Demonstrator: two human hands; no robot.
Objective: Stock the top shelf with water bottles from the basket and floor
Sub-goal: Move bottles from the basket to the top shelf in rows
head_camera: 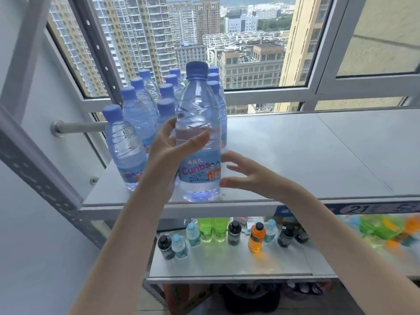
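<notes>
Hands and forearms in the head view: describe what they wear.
Both the left hand and the right hand are bare: no gloves, rings, watch or bracelet show. Both forearms are uncovered as far as the frame shows, with no sleeve in view.

Bright daylight is pouring in through the window [238,42], backlighting the water bottles [141,103] and leaving only soft, faint shadows on the top shelf [306,151]. Wide-angle distortion is bending the shelf upright [38,169] at the left edge. Motion blur is smearing the right hand [252,176] and the colourful items [381,228] at the right.

Clear water bottle [198,133] with blue cap and blue label.
</notes>
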